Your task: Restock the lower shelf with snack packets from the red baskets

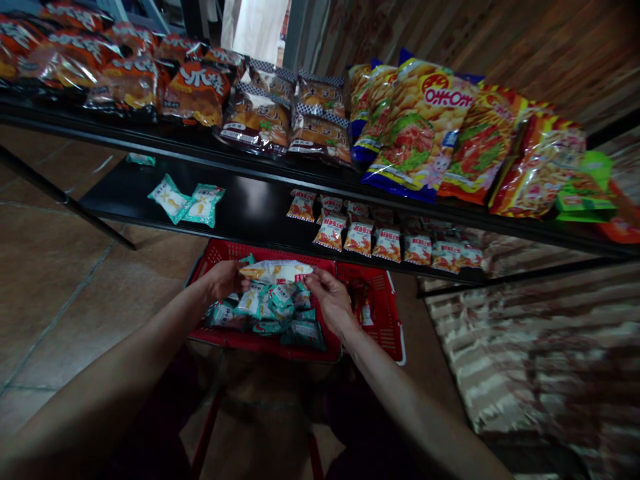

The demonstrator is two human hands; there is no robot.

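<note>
Between my two hands a white and yellow snack bag (277,271) is stretched out level above a red basket (200,261). My left hand (226,279) pinches its left end, and my right hand (331,299) grips the right end with thumb and fingers. Beneath it, several small green and white snack packets (270,307) lie heaped in the basket. Two more green and white packets (186,201) rest on the left of the lower black shelf (243,200).
Small red and white snack packets (359,237) stand in rows on the lower shelf's right. Larger chip bags (420,127) line the upper shelf (200,143). A second red basket section (387,320) holds dark packets. A striped, patterned cloth (525,353) hangs at right.
</note>
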